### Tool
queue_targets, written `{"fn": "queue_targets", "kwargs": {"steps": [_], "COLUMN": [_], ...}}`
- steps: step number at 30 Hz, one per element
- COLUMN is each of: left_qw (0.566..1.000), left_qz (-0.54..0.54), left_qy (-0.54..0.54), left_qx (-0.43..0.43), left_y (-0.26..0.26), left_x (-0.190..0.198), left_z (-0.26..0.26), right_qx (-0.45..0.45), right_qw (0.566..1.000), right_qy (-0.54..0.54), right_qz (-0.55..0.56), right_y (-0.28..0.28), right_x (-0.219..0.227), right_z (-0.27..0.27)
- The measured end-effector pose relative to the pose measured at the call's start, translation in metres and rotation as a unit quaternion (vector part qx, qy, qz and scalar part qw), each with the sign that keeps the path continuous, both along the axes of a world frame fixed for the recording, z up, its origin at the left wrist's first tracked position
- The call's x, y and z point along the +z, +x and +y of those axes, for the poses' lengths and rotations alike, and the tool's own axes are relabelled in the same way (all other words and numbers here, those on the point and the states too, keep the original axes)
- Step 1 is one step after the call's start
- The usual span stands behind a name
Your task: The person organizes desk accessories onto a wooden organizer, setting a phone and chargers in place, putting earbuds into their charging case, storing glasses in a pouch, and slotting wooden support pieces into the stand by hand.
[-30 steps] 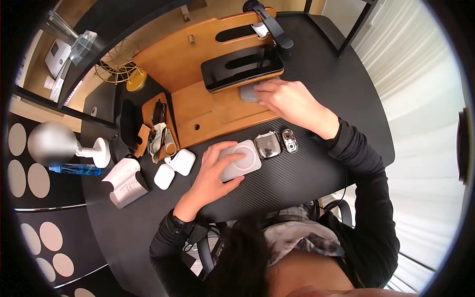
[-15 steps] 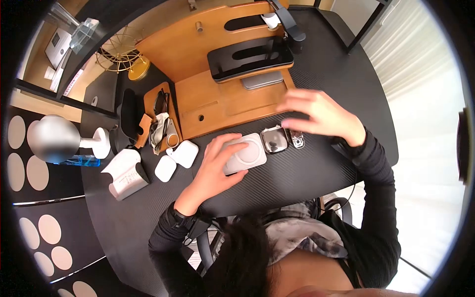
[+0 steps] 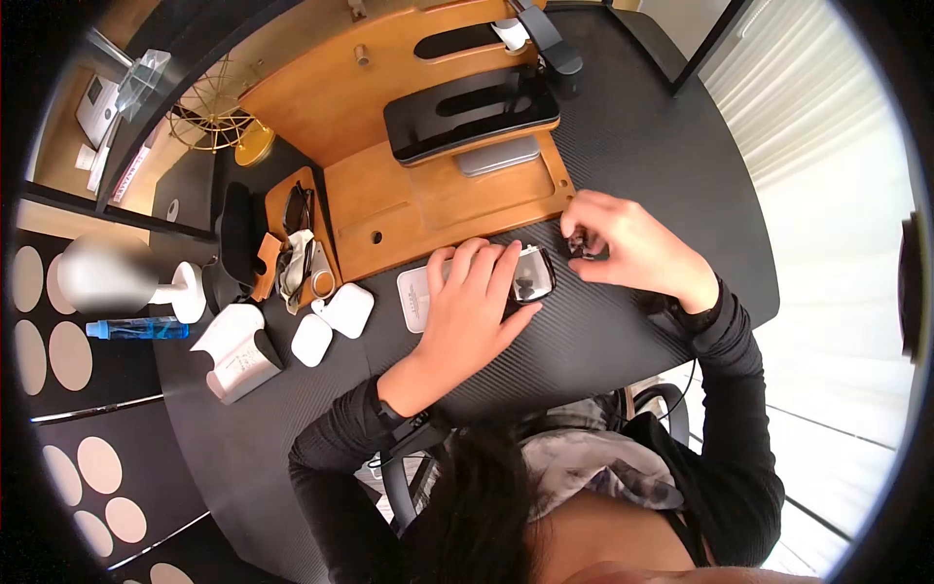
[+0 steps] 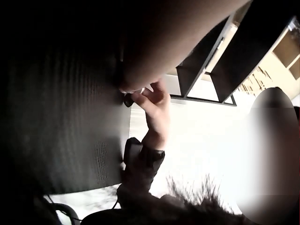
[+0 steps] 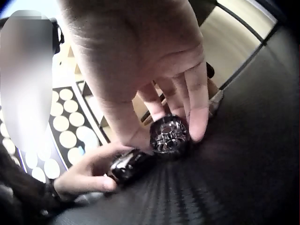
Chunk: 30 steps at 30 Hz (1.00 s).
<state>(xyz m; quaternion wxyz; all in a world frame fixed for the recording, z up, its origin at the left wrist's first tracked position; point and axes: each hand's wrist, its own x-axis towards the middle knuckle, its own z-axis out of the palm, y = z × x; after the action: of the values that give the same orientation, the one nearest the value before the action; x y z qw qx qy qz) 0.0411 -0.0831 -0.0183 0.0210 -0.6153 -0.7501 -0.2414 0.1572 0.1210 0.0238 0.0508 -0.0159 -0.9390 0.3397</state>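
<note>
In the head view my right hand [image 3: 632,243] pinches a small dark gadget in a clear shell [image 3: 581,243] just off the wooden stand's front corner. The right wrist view shows this gadget [image 5: 169,136] between thumb and fingertips, close over the black desk. My left hand [image 3: 465,307] lies palm down, its thumb and index finger at the edges of a square, glossy dark device with a clear rim [image 3: 532,275]. Under its other fingers sits a white magnetic power bank [image 3: 413,300], partly covered. Left of this hand rest two white earbud cases [image 3: 347,310].
A wooden desk stand [image 3: 389,229] holds a black phone-shaped slab [image 3: 472,112] and a grey flat case [image 3: 498,156]. At the left are sunglasses [image 3: 297,206], a white curved holder [image 3: 236,352], a white lamp-like stand [image 3: 188,292] and a blue bottle [image 3: 136,329].
My right hand has left the grey case under the ledge, come down toward the desk and taken hold of the clear-shelled gadget. My left hand has slid right across the power bank to the square device.
</note>
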Motion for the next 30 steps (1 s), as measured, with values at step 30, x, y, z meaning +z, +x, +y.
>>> {"fn": "queue_targets", "kwargs": {"steps": [30], "left_qw": [0.972], "left_qz": [-0.209], "left_qy": [0.094], "left_qx": [-0.056], "left_y": [-0.007], "left_x": [-0.01], "left_z": [-0.002], "right_qx": [0.014], "right_qw": [0.887], "right_qy": [-0.459], "right_qz": [0.051], "right_y": [-0.008], "right_x": [-0.045], "right_z": [-0.013]}}
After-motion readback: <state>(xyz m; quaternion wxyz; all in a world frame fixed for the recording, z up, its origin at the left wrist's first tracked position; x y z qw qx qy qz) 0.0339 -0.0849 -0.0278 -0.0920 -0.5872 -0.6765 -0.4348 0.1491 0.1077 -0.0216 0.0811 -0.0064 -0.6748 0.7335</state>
